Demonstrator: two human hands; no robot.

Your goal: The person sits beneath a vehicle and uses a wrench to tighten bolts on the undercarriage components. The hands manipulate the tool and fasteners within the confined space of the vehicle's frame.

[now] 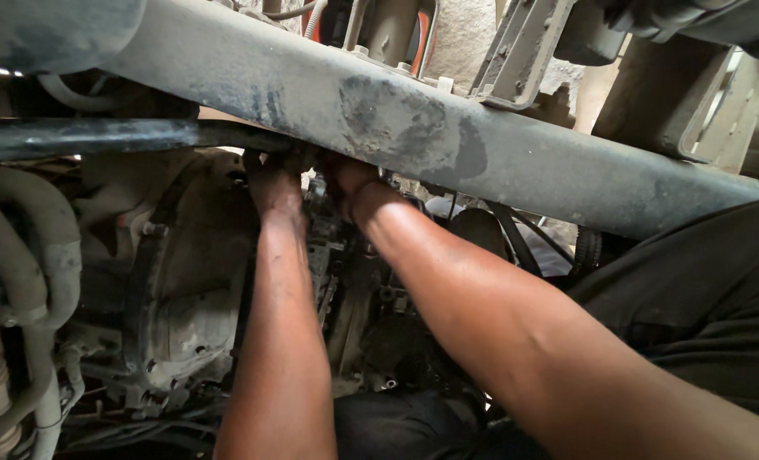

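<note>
Hands first: the left hand (273,183) and the right hand (350,179) both reach up into the gap just under the grey crossbeam (414,128), near the upper middle of the frame. Their fingers vanish behind the beam's lower edge and a dark rod (98,135), so I cannot tell whether either grip is spread, pressed together or pinching anything. No tool shows in either hand.

Between the two wrists sits the grimy mechanical assembly (333,255) they are working on, a dark, oily block of small fittings and bolts running down the middle of the picture. It looks in place and attached; nothing loose hangs from it, and I see no removed parts lying about. My guess is the work is somewhere in the middle, with hands busy at a fastening up top, though the exact spot is hidden.

Left of the forearms is a round, dust-caked housing (184,298) with bolts along its rim, and further left pale ribbed hoses (22,264) curve down the edge of the frame. At lower right the person's dark clothing (703,307) fills the corner.
</note>
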